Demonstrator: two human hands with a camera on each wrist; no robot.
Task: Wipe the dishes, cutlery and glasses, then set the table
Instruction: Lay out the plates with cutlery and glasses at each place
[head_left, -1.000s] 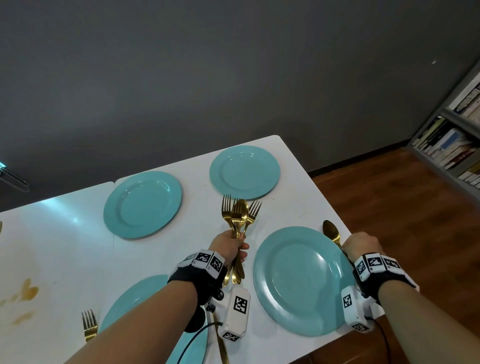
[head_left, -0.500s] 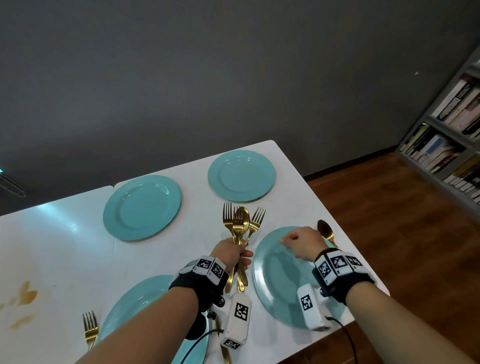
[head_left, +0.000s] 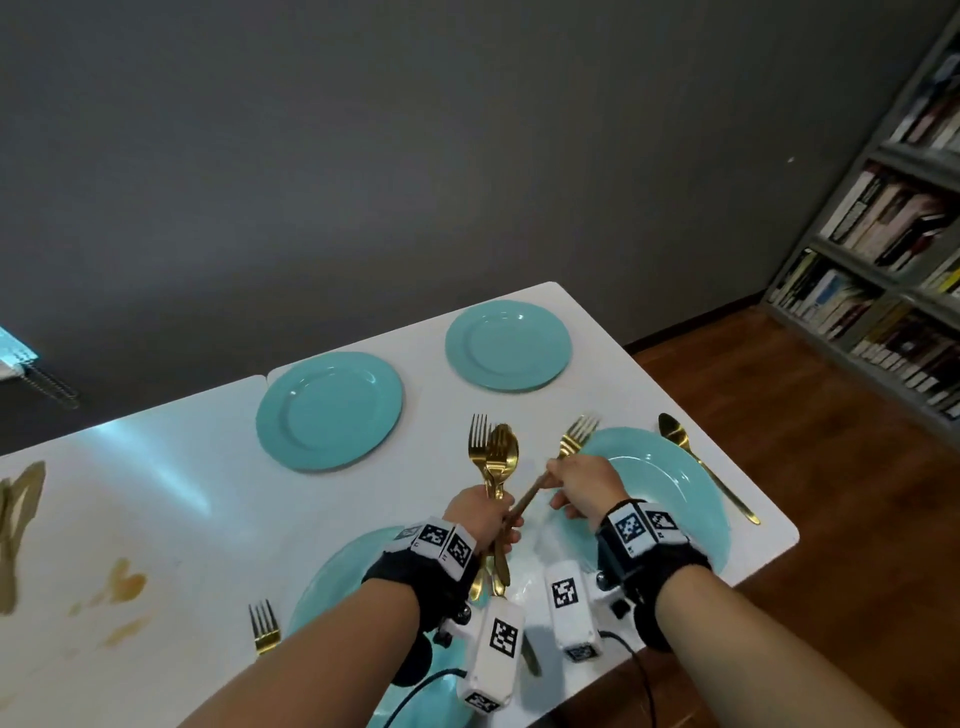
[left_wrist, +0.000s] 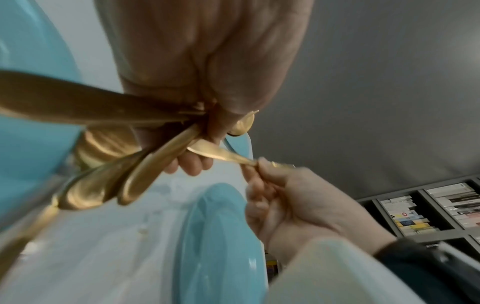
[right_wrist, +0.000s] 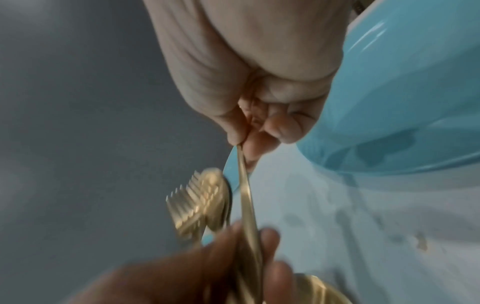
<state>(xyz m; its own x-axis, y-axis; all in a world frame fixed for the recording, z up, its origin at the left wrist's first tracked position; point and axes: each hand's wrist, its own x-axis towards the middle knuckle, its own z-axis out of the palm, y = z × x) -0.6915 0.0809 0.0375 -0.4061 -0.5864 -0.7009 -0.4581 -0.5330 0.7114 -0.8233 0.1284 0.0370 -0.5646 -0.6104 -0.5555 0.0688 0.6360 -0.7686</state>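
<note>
My left hand (head_left: 480, 519) grips a bundle of gold cutlery (head_left: 493, 457), forks and a spoon pointing up, above the white table (head_left: 182, 493). My right hand (head_left: 576, 491) pinches one gold fork (head_left: 571, 439) by its neck, the handle still running down into the left hand's bundle. The left wrist view shows the right hand's fingers (left_wrist: 262, 170) pinching that fork's handle (left_wrist: 218, 154). In the right wrist view the pinched fork (right_wrist: 246, 195) runs from my right hand (right_wrist: 241, 135) to the left hand (right_wrist: 233, 257). A gold spoon (head_left: 701, 462) lies right of the near right teal plate (head_left: 685, 493).
Two teal plates stand at the far side, one to the left (head_left: 330, 410) and one to the right (head_left: 509, 345); another (head_left: 337, 587) lies under my left forearm with a gold fork (head_left: 265, 626) on its left. Brown stains (head_left: 122, 587) mark the table. A bookshelf (head_left: 893, 260) stands at right.
My right hand left the spoon beside the near right plate, moved left across the plate, and now pinches one fork from the left hand's bundle, tilting it rightward.
</note>
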